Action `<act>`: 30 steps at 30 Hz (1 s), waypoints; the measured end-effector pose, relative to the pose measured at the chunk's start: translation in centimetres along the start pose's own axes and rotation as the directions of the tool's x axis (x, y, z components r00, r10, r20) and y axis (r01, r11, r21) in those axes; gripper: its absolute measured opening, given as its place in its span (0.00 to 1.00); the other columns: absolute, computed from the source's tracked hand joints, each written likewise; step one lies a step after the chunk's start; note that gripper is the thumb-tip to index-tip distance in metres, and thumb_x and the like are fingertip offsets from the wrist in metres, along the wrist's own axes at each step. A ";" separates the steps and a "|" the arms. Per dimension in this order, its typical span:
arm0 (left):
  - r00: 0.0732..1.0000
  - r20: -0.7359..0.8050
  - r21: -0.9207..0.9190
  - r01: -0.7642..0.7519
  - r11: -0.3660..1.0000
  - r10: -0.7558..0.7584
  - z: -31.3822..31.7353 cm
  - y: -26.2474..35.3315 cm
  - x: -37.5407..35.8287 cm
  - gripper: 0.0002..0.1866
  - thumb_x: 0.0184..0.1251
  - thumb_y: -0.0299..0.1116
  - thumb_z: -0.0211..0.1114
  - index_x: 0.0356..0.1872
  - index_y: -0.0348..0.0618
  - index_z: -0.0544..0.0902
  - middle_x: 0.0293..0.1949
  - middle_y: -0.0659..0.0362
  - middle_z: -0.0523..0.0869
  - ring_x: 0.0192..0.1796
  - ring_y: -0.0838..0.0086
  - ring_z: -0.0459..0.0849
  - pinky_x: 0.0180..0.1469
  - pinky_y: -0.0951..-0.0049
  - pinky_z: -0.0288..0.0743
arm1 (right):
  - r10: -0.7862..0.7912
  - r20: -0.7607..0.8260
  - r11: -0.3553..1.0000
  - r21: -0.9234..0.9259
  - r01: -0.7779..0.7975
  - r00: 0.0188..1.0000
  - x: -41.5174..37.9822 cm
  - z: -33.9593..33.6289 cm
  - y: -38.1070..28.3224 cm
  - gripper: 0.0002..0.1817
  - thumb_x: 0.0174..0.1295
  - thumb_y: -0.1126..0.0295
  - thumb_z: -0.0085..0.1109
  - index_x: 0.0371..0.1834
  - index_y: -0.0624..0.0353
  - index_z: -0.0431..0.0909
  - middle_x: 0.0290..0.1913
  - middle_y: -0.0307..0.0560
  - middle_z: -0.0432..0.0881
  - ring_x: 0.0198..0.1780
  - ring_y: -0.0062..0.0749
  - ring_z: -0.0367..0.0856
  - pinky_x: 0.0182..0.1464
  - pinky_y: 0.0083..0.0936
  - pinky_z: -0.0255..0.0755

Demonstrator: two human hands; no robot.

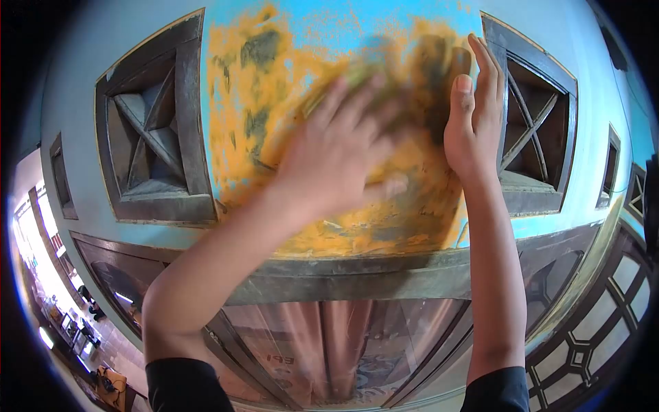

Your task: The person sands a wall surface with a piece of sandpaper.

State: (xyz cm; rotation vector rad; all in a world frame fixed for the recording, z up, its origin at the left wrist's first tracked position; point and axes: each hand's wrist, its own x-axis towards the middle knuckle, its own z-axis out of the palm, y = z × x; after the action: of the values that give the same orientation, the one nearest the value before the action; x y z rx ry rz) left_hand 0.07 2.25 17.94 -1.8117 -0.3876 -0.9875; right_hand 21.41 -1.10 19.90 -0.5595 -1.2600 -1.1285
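My left hand (pixel 336 151) is smeared by motion in front of a patched stretch of wall (pixel 240 151), blue with orange-yellow and dark smudges. Under its fingertips is a blurred yellow-green thing (pixel 357 72); I cannot tell what it is. The thumb sticks out to the right, away from the fingers. My right hand (pixel 477 113) rests edge-on at the right side of the patch, beside the dark frame of the right vent opening (pixel 539 123). Its fingers are stretched upward, the thumb stands apart, and nothing is held.
Left of the patch sits a matching vent opening (pixel 152 130) with crossed bars. A dark wooden beam (pixel 357 271) runs below, above glass panes with a curtain (pixel 336 343) behind. A latticed panel (pixel 590 343) stands at lower right. Cluttered floor (pixel 113 343) shows far left.
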 end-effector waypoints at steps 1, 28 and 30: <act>0.997 0.050 -0.055 -0.053 0.997 0.056 0.0 0.5 -1.3 0.36 0.69 0.61 0.56 0.75 0.61 0.67 0.77 0.59 0.63 0.79 0.55 0.56 0.80 0.47 0.43 | 0.007 0.010 1.000 0.004 -0.007 1.000 -0.1 -0.1 -0.1 0.31 0.75 0.45 0.42 0.72 0.53 0.67 0.72 0.60 0.66 0.70 0.58 0.67 0.69 0.45 0.63; 0.894 0.268 -0.010 0.376 0.927 -0.360 -1.4 2.8 -18.0 0.39 0.69 0.65 0.51 0.74 0.53 0.68 0.79 0.47 0.58 0.80 0.45 0.50 0.77 0.40 0.36 | 0.341 0.490 0.922 -0.339 -0.184 0.802 -21.2 -7.3 -9.2 0.33 0.64 0.56 0.58 0.74 0.50 0.66 0.80 0.61 0.51 0.82 0.63 0.39 0.77 0.65 0.27; 0.883 0.216 0.017 0.423 0.906 -0.416 -1.5 1.3 -17.2 0.39 0.68 0.65 0.52 0.75 0.53 0.68 0.79 0.47 0.57 0.81 0.45 0.49 0.77 0.40 0.36 | 0.366 0.480 0.912 -0.356 -0.204 0.797 -21.1 -6.9 -9.9 0.34 0.65 0.55 0.58 0.75 0.50 0.65 0.81 0.62 0.48 0.82 0.64 0.38 0.76 0.66 0.27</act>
State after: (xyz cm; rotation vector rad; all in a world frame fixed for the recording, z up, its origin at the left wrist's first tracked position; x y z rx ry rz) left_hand -10.35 3.25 4.14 -1.9106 -0.9376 -1.0930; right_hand 17.59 -3.51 -3.96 -1.3230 -1.4253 -0.9219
